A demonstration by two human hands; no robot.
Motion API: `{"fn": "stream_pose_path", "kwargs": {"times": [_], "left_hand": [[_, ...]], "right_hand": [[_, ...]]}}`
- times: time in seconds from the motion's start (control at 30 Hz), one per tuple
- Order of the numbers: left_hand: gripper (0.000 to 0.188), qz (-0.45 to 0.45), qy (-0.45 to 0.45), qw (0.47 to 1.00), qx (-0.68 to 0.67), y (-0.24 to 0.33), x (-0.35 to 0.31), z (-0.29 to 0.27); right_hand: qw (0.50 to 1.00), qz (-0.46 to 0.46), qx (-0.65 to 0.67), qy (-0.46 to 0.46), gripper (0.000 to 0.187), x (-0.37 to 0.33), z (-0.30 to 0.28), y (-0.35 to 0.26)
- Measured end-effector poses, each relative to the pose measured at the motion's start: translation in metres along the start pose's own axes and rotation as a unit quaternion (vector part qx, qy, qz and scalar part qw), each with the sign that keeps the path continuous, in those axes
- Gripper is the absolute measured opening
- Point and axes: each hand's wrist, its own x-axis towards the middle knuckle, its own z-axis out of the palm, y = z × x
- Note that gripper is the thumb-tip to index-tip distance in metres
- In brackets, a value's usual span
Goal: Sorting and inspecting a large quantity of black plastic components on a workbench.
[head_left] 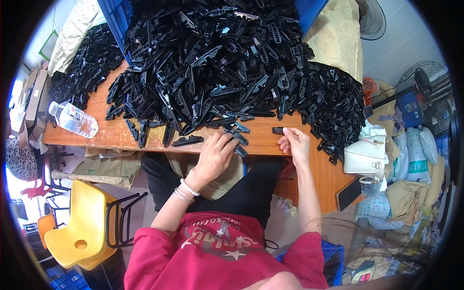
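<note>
Right hand (296, 145) has its thumb and finger pinched on a small black piece (278, 130), at the near side of the brown table (319, 186). Left hand (218, 153) is bent over a few loose parts (241, 151) by the near edge. Its fingers touch them, but I cannot tell if they pinch one.

My guess is that lots of work is left. A huge black pile (217, 72) covers the far side and spills left and right. Only a few bits sit close to the near edge, and I cannot tell if any of them are done.

The small black piece lies longways from left to right, with its free end pointing left, away from the fingers. The loose parts slant, running from far left to near right.
</note>
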Motion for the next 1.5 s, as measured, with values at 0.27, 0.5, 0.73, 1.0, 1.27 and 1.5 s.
{"fn": "stream_pose_path", "kwargs": {"times": [0.27,0.5,0.73,1.0,1.27,1.5], "left_hand": [[0.031,-0.034,0.037,0.996,-0.080,-0.003,0.007,0.013],[0.025,-0.053,0.020,0.994,-0.089,-0.004,0.012,0.016],[0.019,-0.065,0.026,0.991,-0.111,-0.003,0.013,0.017],[0.023,-0.050,0.016,0.991,-0.123,0.001,0.019,0.017],[0.036,-0.158,0.068,0.969,-0.180,-0.006,0.007,0.014],[0.031,-0.116,0.062,0.990,-0.041,0.004,0.022,0.029]], "right_hand": [[0.924,-0.136,-0.350,0.075,0.023,-0.001,0.001,-0.007],[0.932,-0.240,-0.270,-0.034,0.026,-0.023,0.023,0.001],[0.938,-0.229,-0.250,-0.073,0.027,-0.057,0.042,-0.004],[0.916,-0.309,-0.248,-0.062,0.029,-0.044,0.060,-0.001],[0.986,-0.149,0.030,-0.069,0.019,-0.053,0.038,0.013],[0.995,-0.036,0.074,0.061,0.023,0.032,-0.018,0.008]]}}
